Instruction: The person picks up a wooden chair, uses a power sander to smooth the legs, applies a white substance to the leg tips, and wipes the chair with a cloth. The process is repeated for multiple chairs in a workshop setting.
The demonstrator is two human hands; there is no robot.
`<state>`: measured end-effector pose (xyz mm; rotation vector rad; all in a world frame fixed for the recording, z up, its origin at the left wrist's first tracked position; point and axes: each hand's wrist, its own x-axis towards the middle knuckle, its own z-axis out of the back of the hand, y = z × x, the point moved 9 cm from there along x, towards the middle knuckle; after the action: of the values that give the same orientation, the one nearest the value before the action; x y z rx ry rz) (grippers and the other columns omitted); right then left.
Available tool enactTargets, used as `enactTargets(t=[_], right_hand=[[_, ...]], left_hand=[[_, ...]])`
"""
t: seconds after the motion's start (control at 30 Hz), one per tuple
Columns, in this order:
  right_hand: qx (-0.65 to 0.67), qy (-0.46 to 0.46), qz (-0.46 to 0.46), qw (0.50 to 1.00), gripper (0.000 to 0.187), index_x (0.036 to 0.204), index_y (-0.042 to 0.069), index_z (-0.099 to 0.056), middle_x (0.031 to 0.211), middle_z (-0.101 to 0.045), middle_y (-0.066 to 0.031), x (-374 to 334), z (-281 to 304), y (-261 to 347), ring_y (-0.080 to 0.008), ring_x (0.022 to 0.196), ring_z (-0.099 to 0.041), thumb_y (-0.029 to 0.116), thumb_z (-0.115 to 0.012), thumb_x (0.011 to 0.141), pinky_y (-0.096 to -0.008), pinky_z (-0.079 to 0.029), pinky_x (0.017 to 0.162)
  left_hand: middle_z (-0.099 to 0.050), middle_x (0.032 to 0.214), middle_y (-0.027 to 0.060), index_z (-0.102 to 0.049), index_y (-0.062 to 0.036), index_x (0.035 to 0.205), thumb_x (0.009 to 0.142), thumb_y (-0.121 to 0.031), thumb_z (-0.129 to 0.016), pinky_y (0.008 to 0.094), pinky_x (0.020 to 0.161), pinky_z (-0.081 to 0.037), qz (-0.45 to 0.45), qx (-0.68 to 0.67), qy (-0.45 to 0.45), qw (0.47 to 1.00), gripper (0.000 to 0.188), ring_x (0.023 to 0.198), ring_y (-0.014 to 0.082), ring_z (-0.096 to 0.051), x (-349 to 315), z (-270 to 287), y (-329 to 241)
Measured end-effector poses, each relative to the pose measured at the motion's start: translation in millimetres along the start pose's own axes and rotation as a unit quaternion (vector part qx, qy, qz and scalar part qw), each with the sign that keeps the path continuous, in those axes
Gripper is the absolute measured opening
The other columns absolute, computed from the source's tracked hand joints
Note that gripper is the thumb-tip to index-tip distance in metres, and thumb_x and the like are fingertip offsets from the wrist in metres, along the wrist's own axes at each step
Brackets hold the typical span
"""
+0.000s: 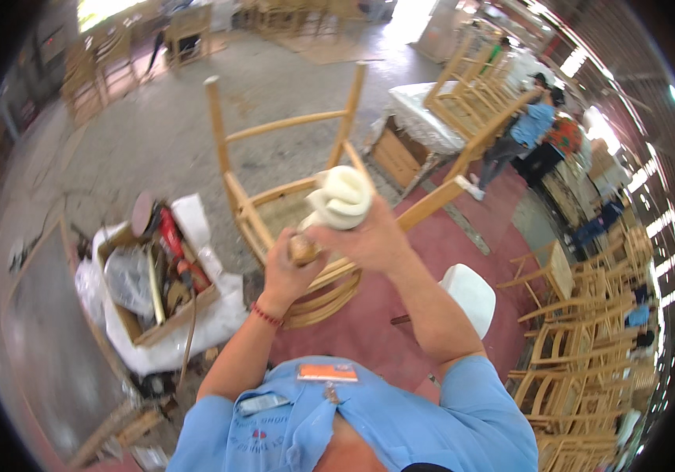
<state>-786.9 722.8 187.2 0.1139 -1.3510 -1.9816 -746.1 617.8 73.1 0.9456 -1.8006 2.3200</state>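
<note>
A: We log the right hand [365, 236] with fingers clamped on a white squeeze bottle [343, 197], held at frame centre above the upturned wooden chair frame [290, 212]. Left hand [294, 263] has fingers closed round a small brown wooden piece [302, 250], touching the right hand.

B: Risks?

A: We'd judge a hard squeeze could spill the contents onto the chair frame or the fingers. The wooden piece is small and mostly hidden by the grip, so it could slip out. The chair frame stands on its seat, legs up, so a knock could tip it.

B: Counts?

A: One bottle, one wooden piece, one upturned chair frame, one open box of tools [160, 275] at left centre, one white stool [471, 293] right of centre. The stacked chairs [589, 354] at lower right are too many for us to count. One person in blue [522, 134] is at upper right.
</note>
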Motion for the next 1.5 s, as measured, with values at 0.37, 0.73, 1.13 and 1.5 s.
enactTargets(t=[0.37,0.73,1.13,1.5], right_hand=[[-0.031,-0.115,0.039,0.992,0.039,0.109,0.007,-0.063,0.095,-0.067,-0.0075,-4.3,94.9,-38.9,-0.0220,0.090,-0.065,0.024,-0.076,0.077,-0.0360,-0.051,0.080],[0.139,-0.410,-0.011,0.901,0.025,0.097,-0.002,-0.062,0.072,-0.062,-0.0053,-88.2,355.4,-124.6,-0.0106,0.059,-0.055,0.007,-0.073,0.077,-0.0242,-0.043,0.048],[-0.238,-0.280,-0.089,0.926,0.053,0.120,0.003,-0.060,0.109,-0.067,-0.0174,-19.1,292.4,-127.3,-0.0322,0.103,-0.064,0.024,-0.074,0.074,-0.0383,-0.048,0.089],[-0.248,-0.362,-0.105,0.893,0.053,0.124,0.002,-0.058,0.106,-0.067,-0.0115,-43.5,302.1,-126.4,-0.0206,0.098,-0.065,0.016,-0.075,0.075,-0.0327,-0.049,0.086]], left_hand=[[-0.056,0.081,-0.0004,-0.054,-0.0050,0.092,0.077,0.003,-0.069,0.0222,0.065,-0.046,0.083,-0.050,-0.032,0.995,0.023,0.071,0.0076,-0.053,-4.7,1.3,3.6],[-0.056,0.085,-0.0003,-0.053,-0.0069,0.093,0.083,0.000,-0.064,0.0232,0.069,-0.045,0.056,-0.064,-0.083,0.993,0.017,0.076,0.0076,-0.052,-9.5,6.1,21.6],[-0.057,0.089,0.0016,-0.053,-0.0055,0.094,0.081,0.002,-0.064,0.0240,0.072,-0.046,0.063,-0.066,-0.078,0.993,0.019,0.078,0.0086,-0.053,-11.1,6.4,21.0],[-0.056,0.088,0.0016,-0.051,-0.0063,0.094,0.080,0.005,-0.062,0.0235,0.071,-0.045,0.086,-0.106,-0.042,0.990,0.021,0.079,0.0090,-0.052,-10.4,-0.7,14.4]])
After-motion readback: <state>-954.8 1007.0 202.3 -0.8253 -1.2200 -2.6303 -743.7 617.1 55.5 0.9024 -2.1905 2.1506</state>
